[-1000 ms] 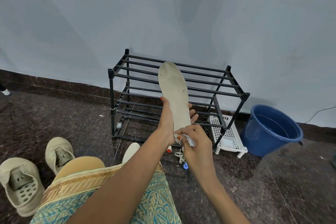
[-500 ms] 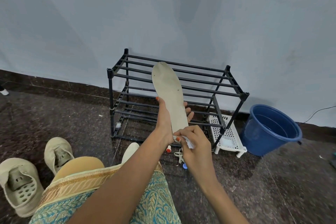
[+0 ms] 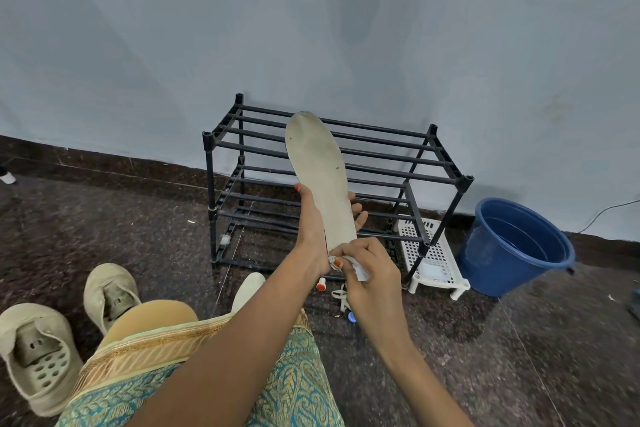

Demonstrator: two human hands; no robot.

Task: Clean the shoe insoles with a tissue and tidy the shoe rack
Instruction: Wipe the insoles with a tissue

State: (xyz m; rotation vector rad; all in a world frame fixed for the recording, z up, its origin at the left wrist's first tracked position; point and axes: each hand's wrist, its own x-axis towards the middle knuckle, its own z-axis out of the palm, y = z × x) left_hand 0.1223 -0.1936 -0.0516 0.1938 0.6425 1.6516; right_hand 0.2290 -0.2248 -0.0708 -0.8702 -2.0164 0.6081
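My left hand (image 3: 313,229) grips a long beige insole (image 3: 320,170) around its lower half and holds it upright in front of the black shoe rack (image 3: 346,180). At the insole's heel end, my right hand (image 3: 372,274) pinches a crumpled white tissue (image 3: 358,270) against it. Two beige shoes, one shoe (image 3: 36,354) at the far left and the other shoe (image 3: 109,291) beside it, lie on the dark floor. A second pale insole (image 3: 247,289) shows partly behind my left forearm.
A blue bucket (image 3: 519,250) stands right of the rack. A white perforated plastic tray (image 3: 429,256) lies under the rack's right side. Small caps and a strap (image 3: 341,300) lie on the floor near my hands. My knee in patterned cloth (image 3: 207,357) fills the lower middle.
The insole's toe end has tilted slightly to the left. My right hand stays at the heel end with the tissue, shifting only a little.
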